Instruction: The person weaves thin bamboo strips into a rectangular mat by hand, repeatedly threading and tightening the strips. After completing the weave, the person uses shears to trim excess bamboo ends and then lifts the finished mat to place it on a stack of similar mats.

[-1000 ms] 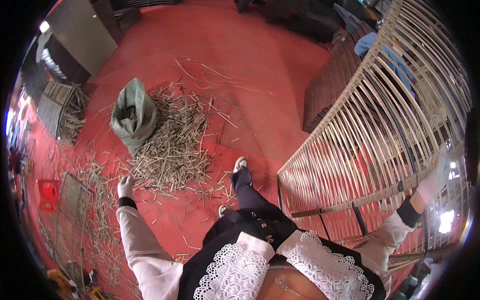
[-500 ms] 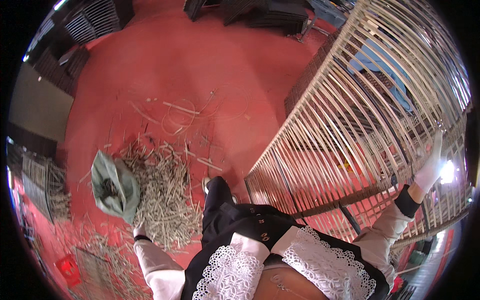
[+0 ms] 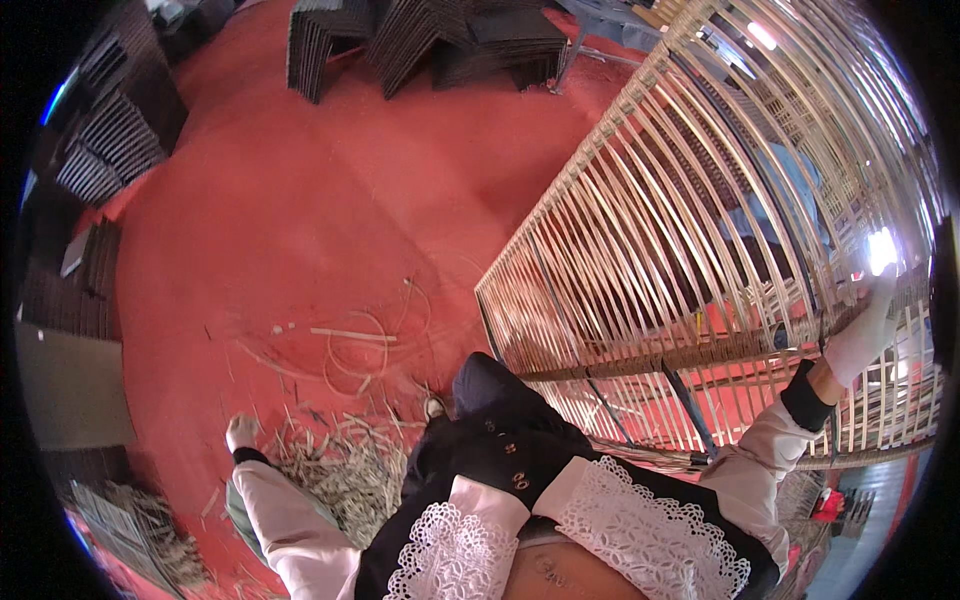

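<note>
Right hand (image 3: 868, 325) grips upright slats of the cane frame (image 3: 700, 260); left hand (image 3: 241, 432), loosely curled and holding nothing, hovers over the straw pile (image 3: 345, 465) on the red floor (image 3: 300, 230).

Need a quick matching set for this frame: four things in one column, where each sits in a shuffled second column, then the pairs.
Things:
1. left hand
2. right hand
3. pile of cut strips
4. stacked dark panels

Places:
A. far end of the red floor, top of the view
B. raised against the tall slatted cane frame on the right
C. on the floor by the person's feet
D. low at the left, just above the pile's edge

Pairs: 1-D, 2-B, 3-C, 4-A
</note>
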`<action>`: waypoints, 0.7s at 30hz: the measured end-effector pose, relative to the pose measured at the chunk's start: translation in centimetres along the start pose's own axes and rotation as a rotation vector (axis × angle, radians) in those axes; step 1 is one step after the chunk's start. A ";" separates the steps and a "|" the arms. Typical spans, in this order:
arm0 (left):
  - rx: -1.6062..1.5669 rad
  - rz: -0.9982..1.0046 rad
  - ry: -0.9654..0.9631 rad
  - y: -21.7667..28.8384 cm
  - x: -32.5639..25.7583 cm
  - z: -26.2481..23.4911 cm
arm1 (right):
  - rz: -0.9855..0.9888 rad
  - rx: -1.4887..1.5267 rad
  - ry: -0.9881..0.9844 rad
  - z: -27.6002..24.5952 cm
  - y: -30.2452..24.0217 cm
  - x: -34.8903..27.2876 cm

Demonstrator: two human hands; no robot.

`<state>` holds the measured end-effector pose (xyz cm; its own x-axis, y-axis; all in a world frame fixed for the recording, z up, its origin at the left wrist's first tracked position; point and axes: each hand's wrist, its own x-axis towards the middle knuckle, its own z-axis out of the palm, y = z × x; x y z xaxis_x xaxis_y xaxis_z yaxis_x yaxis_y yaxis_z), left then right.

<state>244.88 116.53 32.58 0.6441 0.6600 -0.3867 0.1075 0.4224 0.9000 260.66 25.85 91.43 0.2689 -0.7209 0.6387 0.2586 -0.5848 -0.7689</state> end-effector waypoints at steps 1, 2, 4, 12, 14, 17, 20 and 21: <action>0.345 -0.025 0.139 1.8 3.5 4.4 | 0.001 -0.024 0.028 2.6 -0.1 0.3; 0.391 0.060 0.051 4.6 7.0 8.0 | -0.112 -0.041 -0.023 4.4 -0.5 0.1; 0.365 0.116 -0.109 8.1 13.0 15.4 | -0.615 -0.428 0.040 7.3 -1.6 -0.9; 1.796 0.525 -0.683 9.0 28.7 31.5 | -0.081 0.069 0.063 25.2 -2.6 0.0; 2.514 0.606 -1.014 7.5 28.4 30.8 | -0.075 0.069 0.141 26.6 -2.6 0.1; 2.887 0.368 -1.382 6.7 27.3 29.8 | -0.088 0.126 0.127 27.8 -2.4 0.6; 2.855 0.928 -1.944 6.7 27.7 29.5 | -0.075 0.047 0.111 28.1 -2.3 0.5; 2.922 0.829 -2.171 6.7 28.4 29.9 | -0.072 -0.017 0.117 28.5 -2.3 0.5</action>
<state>286.56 119.53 33.60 0.0799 -0.2080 -0.9749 -0.9890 -0.1387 -0.0515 286.66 37.41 94.36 0.1401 -0.7148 0.6852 0.2568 -0.6421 -0.7223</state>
